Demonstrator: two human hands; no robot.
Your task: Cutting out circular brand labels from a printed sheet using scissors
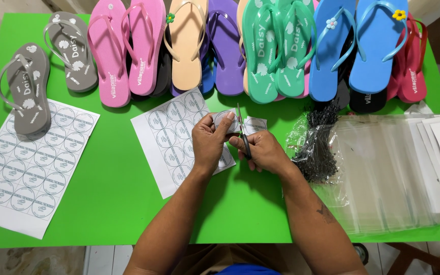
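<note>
Left hand (208, 142) curled, thumb and fingertips (228, 118) pinching a small paper strip of round labels (226, 121), held just above the green table (113, 193). Right hand (263, 152) closed through the handles of a pair of scissors (242, 133), fingers pressed together around them, blades pointing up and away from the body. Long axis of the blades nearly upright in the view, crossing the strip just right of the left fingertips; strip itself running left to right, 1 end in the pinch, the other end (255, 124) loose beyond the blades. Left hand nearer the label, right hand nearer the cut line. How far the blades stand open: cannot tell.

Beneath the left hand, a white sheet of printed circles (166, 137), partly cut away. Well left of the fingers, a second full sheet (21, 178) with a grey flip-flop (26, 91) lying on its corner. Beyond the fingertips, a row of coloured flip-flops (260, 51). Right of the scissor hand, a bundle of black ties (319, 142) and a stack of clear plastic bags (393, 168).
</note>
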